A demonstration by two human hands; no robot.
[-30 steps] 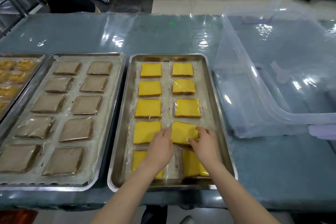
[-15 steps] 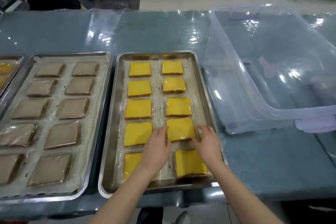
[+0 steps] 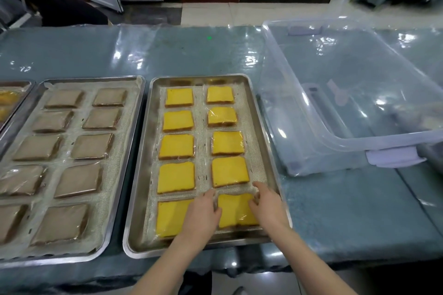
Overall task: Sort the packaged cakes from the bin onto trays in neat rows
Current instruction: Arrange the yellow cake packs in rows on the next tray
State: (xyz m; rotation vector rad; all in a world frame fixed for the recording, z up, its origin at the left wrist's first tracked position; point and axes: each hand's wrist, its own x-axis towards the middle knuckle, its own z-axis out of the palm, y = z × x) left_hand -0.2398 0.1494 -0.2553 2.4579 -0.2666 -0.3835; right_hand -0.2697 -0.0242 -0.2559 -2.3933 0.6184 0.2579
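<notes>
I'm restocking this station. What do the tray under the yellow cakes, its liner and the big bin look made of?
The tray looks like stainless steel or aluminium, brushed: grey with dull reflections on its rim. Its liner seems a beige woven mesh mat, matte; a fine grid shows. The bin is clear glossy plastic: the table shows through its walls.

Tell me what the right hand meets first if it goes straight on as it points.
Probably the yellow cake in the fourth row, right column: the right hand points away and leftward, its forefinger close to that cake's near corner. Height is unclear.
</notes>
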